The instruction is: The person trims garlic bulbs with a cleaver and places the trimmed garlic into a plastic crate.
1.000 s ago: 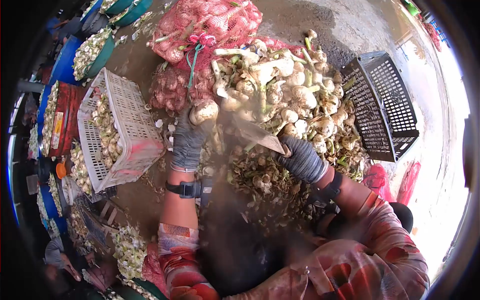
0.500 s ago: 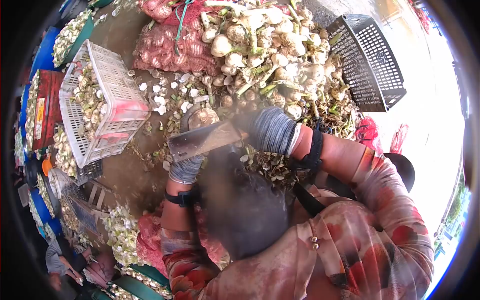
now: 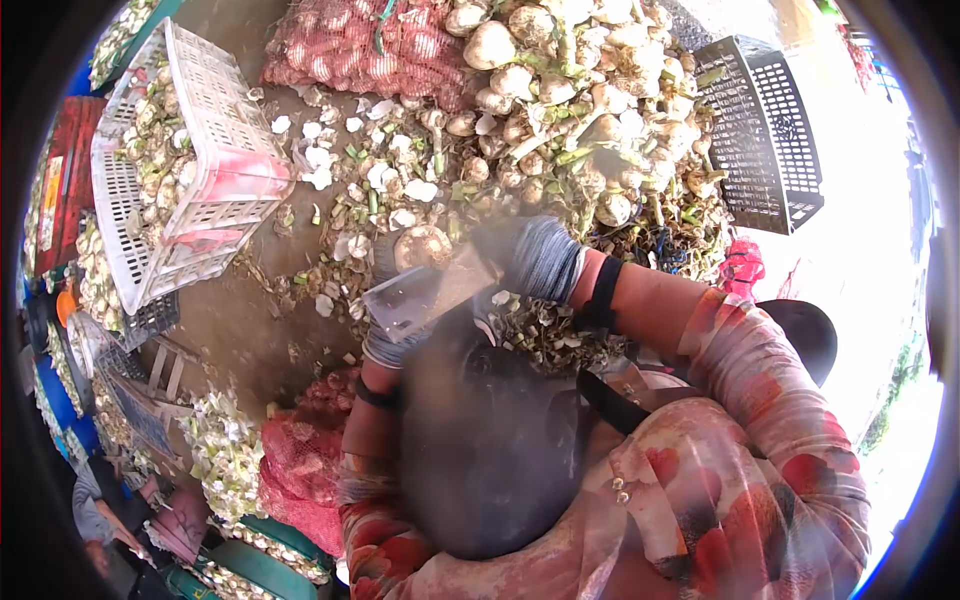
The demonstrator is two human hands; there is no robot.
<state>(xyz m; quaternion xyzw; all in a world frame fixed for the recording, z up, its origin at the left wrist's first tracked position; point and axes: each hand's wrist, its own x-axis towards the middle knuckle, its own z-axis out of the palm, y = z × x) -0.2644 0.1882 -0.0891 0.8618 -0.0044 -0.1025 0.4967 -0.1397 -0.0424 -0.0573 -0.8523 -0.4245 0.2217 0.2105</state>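
Observation:
My right hand (image 3: 535, 258), in a grey knitted glove, is closed round the handle of a broad-bladed knife (image 3: 415, 300). The blade slants down to the left, across and above my left hand (image 3: 392, 347), also gloved. A pale garlic bulb (image 3: 422, 248) sits in the fingers of the left hand, just beyond the blade. Part of the left hand is hidden behind the knife. Beyond both hands rises a large heap of garlic with stalks (image 3: 600, 120). A dark, blurred rounded shape (image 3: 490, 450) covers the space between my forearms.
A white plastic crate (image 3: 235, 120) on the left contains garlic. A black crate (image 3: 745, 140) stands at the right of the heap. A red net sack of garlic (image 3: 370, 50) lies at the back. Trimmed scraps (image 3: 380, 175) litter the floor. Another person's arm (image 3: 120, 525) shows lower left.
The view has shifted, so the white crate sits further left and higher. The blade has tilted, its face now brighter and its tip further right. Both hands keep their hold.

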